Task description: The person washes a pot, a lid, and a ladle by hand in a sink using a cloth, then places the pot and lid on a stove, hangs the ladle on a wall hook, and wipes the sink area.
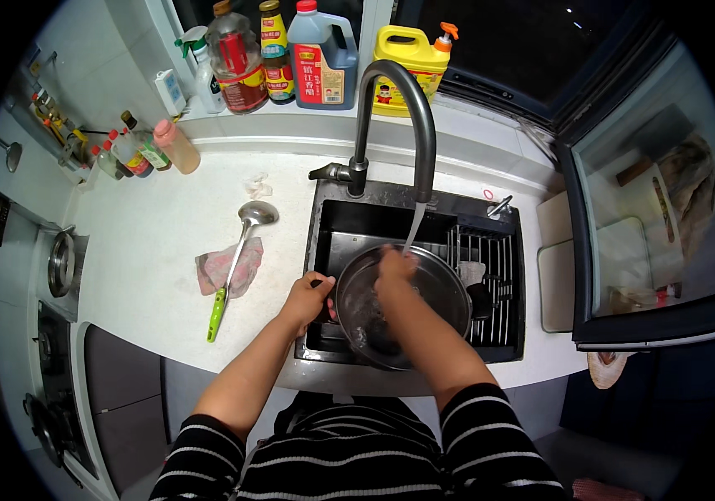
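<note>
the round pan [363, 307] is in the dark sink [457, 200], under a stream of water [415, 227] from the tap [426, 142]. the left hand [310, 299] is closed narrow on the pan's 9 o'clock edge. the right hand [396, 269] is over its 12 o'clock side, nearer the stream, which drops at that hand's 1 o'clock; blur hides its fingers, so i cannot tell whether it holds anything. being round, the pan shows no long axis.

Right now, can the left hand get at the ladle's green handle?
Likely yes: the green handle lies on the counter, left of the left hand, with nothing visible standing between. That hand would have to leave the pan first.
</note>
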A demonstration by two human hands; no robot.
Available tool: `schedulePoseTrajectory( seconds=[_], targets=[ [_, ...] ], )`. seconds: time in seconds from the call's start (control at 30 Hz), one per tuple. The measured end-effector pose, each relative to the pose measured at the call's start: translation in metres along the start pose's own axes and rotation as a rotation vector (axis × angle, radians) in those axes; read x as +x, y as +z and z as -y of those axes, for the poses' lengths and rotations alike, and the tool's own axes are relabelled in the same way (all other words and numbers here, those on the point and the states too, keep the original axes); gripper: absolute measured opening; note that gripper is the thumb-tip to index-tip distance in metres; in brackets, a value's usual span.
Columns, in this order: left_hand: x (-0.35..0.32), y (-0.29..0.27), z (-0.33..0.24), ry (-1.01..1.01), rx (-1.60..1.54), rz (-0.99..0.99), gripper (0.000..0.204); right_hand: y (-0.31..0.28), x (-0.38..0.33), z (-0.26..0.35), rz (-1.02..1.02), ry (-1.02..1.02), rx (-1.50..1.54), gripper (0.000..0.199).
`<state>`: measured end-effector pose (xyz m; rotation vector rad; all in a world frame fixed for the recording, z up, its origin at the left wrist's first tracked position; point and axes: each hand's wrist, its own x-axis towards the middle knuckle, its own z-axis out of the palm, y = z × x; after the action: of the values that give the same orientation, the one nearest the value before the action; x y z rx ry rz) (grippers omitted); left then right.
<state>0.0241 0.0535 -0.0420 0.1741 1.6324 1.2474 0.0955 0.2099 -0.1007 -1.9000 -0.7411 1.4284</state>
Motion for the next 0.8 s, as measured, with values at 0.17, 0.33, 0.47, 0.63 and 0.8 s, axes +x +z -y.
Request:
schedulePoseTrajectory(
  seconds=[0.17,0.33,0.47,0.63,0.8],
  targets=[
    [-0.006,0.003,-0.005,-0.042,-0.029,-0.027,0.019,0.009,0.035,-0.032,0.135,-0.005,-0.185,0.039],
    [-0.007,0.002,-0.009,-0.076,-0.068,-0.036,0.02,-0.014,0.007,-0.071,1.019,-0.626,-1.218,0.032],
    [-0.009,0.002,-0.005,-0.065,-0.079,-0.06,0.018,-0.049,-0.009,-0.068,1.743,-0.702,-1.516,0.034],
    [-0.012,0.002,-0.003,-0.018,-0.044,-0.033,0.014,-0.035,0.001,-0.081,1.494,-1.01,-1.565,0.037],
    [-0.019,0.0,0.0,0.01,-0.034,-0.041,0.013,-0.032,0.088,-0.085,0.875,-1.264,-1.331,0.041]
  ],
)
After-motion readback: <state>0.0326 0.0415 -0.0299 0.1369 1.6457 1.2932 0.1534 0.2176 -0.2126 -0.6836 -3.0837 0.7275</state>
